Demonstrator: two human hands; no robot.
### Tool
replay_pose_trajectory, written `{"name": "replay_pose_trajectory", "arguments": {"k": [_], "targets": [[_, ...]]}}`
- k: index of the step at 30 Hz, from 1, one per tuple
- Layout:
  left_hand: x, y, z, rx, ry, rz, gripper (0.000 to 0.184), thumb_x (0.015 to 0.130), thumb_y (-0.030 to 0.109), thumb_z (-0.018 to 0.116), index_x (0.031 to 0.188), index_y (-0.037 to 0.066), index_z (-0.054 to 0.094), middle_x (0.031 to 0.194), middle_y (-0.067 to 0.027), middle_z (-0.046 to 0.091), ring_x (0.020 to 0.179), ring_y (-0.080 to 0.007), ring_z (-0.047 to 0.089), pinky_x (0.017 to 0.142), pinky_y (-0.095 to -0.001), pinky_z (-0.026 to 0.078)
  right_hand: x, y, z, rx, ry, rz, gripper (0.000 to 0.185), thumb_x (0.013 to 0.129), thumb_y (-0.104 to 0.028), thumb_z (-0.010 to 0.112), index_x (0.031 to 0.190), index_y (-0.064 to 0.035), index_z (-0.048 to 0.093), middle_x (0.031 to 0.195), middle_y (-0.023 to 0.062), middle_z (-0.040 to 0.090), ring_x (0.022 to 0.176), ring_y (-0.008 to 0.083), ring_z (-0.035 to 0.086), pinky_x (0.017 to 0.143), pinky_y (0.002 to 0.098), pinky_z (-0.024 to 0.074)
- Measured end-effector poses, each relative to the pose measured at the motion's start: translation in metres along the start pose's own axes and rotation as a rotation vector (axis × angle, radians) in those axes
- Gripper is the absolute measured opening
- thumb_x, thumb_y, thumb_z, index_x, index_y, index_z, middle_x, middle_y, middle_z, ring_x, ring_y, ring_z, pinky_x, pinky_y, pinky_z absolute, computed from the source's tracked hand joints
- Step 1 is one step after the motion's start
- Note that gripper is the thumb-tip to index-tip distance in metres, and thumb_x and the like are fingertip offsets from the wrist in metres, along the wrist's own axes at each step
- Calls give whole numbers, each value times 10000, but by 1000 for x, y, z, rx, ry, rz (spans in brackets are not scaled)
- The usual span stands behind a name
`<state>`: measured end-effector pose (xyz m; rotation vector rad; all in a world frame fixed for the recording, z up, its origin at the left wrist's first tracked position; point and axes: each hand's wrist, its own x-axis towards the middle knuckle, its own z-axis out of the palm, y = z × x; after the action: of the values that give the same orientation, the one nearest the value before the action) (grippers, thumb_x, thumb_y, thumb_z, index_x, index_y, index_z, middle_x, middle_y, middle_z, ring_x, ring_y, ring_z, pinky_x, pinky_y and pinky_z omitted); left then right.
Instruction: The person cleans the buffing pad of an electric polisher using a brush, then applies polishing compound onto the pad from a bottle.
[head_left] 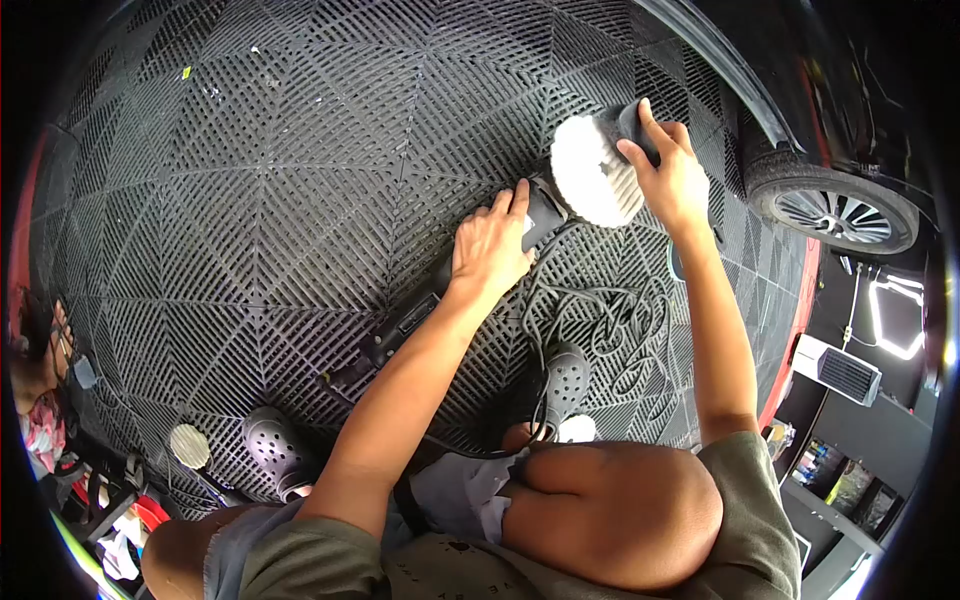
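A polisher (408, 325) with a dark body lies slantwise on the floor. My left hand (490, 240) is closed over its body near the head, the fingers lying across it. At its upper right end is a round white fluffy pad (592, 175), facing up. My right hand (672, 175) grips a dark piece (630, 130) at the pad's far right edge between thumb and fingers. Whether that piece is a cloth or part of the tool I cannot tell. The polisher's black cord (600, 320) lies in loose coils below the pad.
Black slatted floor tiles (330, 150) spread all round. A car wheel (835, 212) stands at the right. Another pale round pad (188, 446) lies at lower left, near my dark clog (275, 450). Another person's foot (62, 335) shows at far left. Shelves (845, 480) are at lower right.
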<state>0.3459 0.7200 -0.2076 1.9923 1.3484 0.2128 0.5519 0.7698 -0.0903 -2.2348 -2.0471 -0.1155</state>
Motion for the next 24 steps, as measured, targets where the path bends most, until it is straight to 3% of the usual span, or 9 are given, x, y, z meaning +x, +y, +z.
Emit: {"name": "replay_pose_trajectory", "arguments": {"k": [5, 11, 12, 13, 15, 16, 20, 21, 24], "targets": [[-3, 3, 0, 44, 4, 14, 958, 753, 282, 862, 1542, 54, 369, 1337, -142, 581, 1061, -317, 678, 947, -397, 565, -34, -25, -7, 77, -76, -318, 608, 877, -438, 754, 1432, -239, 605, 1209, 109, 648, 930, 329, 726, 818, 422, 589], [0, 0, 2, 13, 3, 4, 968, 759, 309, 856, 1554, 76, 355, 1346, -124, 576, 1052, -317, 680, 921, -397, 576, 25, 34, 1, -95, -58, 82, 617, 928, -434, 694, 1483, -210, 546, 1226, 124, 635, 1013, 352, 698, 888, 429, 560], [0, 1, -1, 48, -13, 8, 969, 764, 314, 852, 1558, 78, 350, 1348, -123, 573, 1051, -316, 681, 905, -401, 583, 18, 34, 3, 50, 42, -32, 596, 918, -403, 718, 1459, -199, 576, 1209, 121, 640, 1011, 354, 697, 889, 426, 560], [-1, 2, 3, 55, 17, 10, 962, 755, 300, 857, 1549, 74, 362, 1345, -121, 574, 1037, -309, 682, 907, -399, 582, 5, 11, -11, 170, -30, -56, 586, 895, -388, 750, 1433, -206, 606, 1208, 117, 646, 1020, 355, 699, 880, 427, 568], [-3, 1, 10, 79, 43, 37, 957, 744, 288, 862, 1538, 69, 375, 1343, -119, 576, 1035, -308, 682, 902, -401, 582, -32, -32, -25, 118, -203, -258, 595, 873, -398, 768, 1421, -217, 619, 1213, 119, 648, 1012, 356, 707, 857, 428, 576], [-3, 1, 10, 81, 41, 43, 957, 744, 288, 862, 1538, 69, 375, 1343, -119, 576, 1035, -308, 682, 902, -401, 582, -44, -37, -14, 107, -153, -331, 587, 868, -399, 770, 1411, -225, 628, 1227, 120, 645, 1003, 363, 714, 844, 431, 581], [-2, -2, 8, 31, 72, 47, 938, 740, 263, 859, 1526, 55, 391, 1334, -123, 586, 1028, -324, 682, 878, -407, 589, 16, 17, 10, -110, -5, -88, 617, 923, -445, 699, 1475, -216, 546, 1226, 143, 631, 960, 353, 711, 840, 435, 570], [-2, -2, 8, -11, 74, 37, 931, 742, 257, 857, 1524, 52, 396, 1333, -125, 589, 1023, -329, 682, 870, -409, 591, 25, 31, 9, -87, -41, 24, 596, 931, -427, 697, 1470, -215, 558, 1183, 151, 640, 956, 341, 707, 849, 430, 565], [-1, 1, 4, 7, 77, 25, 933, 732, 236, 864, 1522, 51, 403, 1335, -131, 591, 1008, -333, 682, 889, -408, 582, 7, 24, -3, 183, -16, -23, 591, 891, -371, 762, 1436, -206, 607, 1160, 133, 649, 965, 313, 694, 859, 376, 561]]}}
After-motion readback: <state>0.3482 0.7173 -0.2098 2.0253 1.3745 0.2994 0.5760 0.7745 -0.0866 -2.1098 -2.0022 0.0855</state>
